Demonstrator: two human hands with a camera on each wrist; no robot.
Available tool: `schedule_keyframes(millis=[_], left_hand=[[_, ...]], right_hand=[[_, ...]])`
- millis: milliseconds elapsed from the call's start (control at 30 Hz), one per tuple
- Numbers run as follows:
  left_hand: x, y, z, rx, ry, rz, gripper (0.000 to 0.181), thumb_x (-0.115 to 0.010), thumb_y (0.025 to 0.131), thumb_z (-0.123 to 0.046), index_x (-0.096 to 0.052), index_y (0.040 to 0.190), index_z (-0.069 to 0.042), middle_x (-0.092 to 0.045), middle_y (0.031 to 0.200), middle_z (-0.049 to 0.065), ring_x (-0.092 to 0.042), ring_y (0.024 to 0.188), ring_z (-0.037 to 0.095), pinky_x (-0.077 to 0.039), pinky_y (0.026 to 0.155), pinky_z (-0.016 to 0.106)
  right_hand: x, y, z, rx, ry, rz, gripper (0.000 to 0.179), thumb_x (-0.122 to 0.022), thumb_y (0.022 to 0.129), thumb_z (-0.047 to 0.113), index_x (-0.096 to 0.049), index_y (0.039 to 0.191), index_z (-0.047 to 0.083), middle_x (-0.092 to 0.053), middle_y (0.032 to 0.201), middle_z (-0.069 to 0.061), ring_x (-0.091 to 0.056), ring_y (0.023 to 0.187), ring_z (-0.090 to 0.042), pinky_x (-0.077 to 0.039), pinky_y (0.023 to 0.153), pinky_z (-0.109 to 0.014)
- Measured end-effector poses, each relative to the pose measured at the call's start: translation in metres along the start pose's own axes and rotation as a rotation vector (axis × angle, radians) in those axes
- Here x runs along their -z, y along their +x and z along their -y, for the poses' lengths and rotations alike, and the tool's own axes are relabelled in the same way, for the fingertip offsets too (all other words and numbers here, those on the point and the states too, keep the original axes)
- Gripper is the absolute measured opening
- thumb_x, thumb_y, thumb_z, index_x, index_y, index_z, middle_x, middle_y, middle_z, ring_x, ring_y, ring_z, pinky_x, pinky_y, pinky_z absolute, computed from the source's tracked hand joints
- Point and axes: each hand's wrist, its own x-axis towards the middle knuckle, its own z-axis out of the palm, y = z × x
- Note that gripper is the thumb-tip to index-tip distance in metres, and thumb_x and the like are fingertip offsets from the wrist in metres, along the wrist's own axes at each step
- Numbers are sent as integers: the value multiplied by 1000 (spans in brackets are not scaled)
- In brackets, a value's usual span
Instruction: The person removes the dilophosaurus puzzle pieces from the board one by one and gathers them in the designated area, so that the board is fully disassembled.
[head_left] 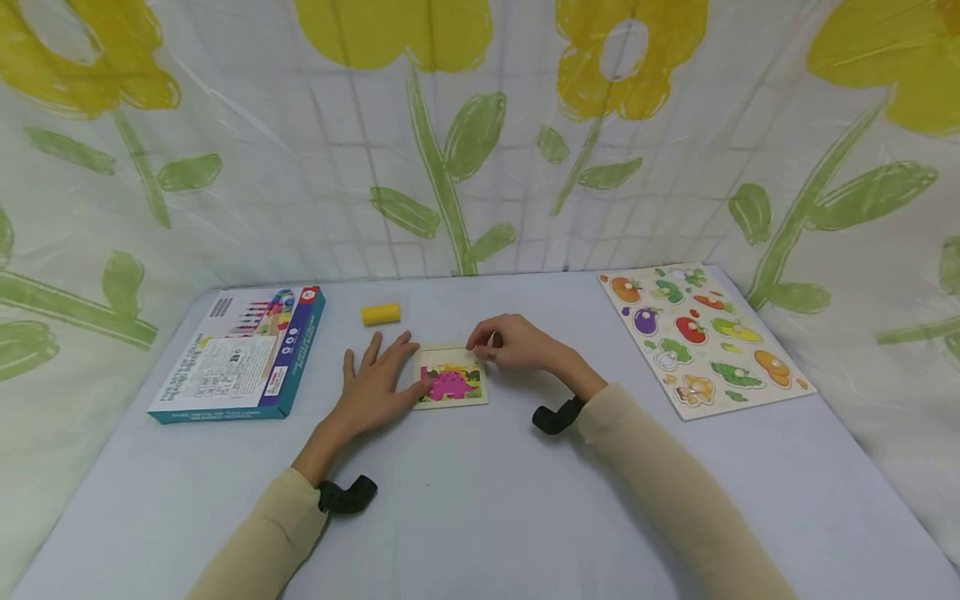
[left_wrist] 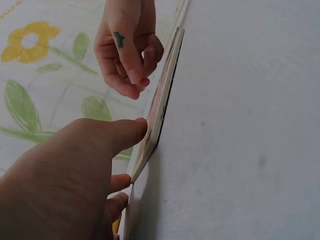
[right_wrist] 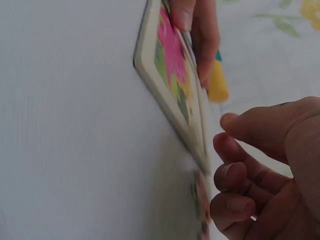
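Observation:
A small square wooden picture board (head_left: 450, 386) with a cream frame and a pink dinosaur lies flat on the table. My left hand (head_left: 378, 383) is at its left side with fingers spread fairly straight; the thumb (left_wrist: 130, 134) touches the board and the fingertips reach its far left corner. By the board's far right corner hovers my right hand (head_left: 513, 340), its fingers loosely bent. In the right wrist view, a gap shows between the right thumb (right_wrist: 255, 122) and forefinger, with nothing visible in it.
Behind the board lies a yellow cylinder (head_left: 381, 314). A boxed set (head_left: 240, 350) lies at left, a vegetable peg board (head_left: 708, 337) at right. The white table (head_left: 465, 500) meets a flower-printed curtain (head_left: 525, 167) at the back.

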Motion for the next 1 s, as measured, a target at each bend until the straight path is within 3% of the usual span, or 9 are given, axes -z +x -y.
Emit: schedule_keyframes(millis=[267,500,1000], left_hand=[[1,1,0,-6,15,12,78,-65,96,-51,-43,162,-14,-27,177,9,-3,166,48,12,123,81],[0,-1,1,-11,4,9,79,-65,96,-52,-44,161,-14,-28,177,9,-3,166,48,11,123,81],[2,2,2,-13,6,17,79,-65,97,-52,-43,162,-14,-27,177,9,-3,166,49,11,122,81]], right_hand=[[-22,19,23,35,-49,89,17,-69,100,12,-77,116,12,-75,95,-1,-60,75,-9,-50,72,-21],[-28,26,32,20,-132,152,24,-69,100,9,-77,123,12,-73,93,-1,-61,80,-9,-51,73,-21],[-28,27,37,-29,-120,147,27,-71,100,11,-78,126,13,-77,102,-4,-66,88,-11,-55,79,-22]])
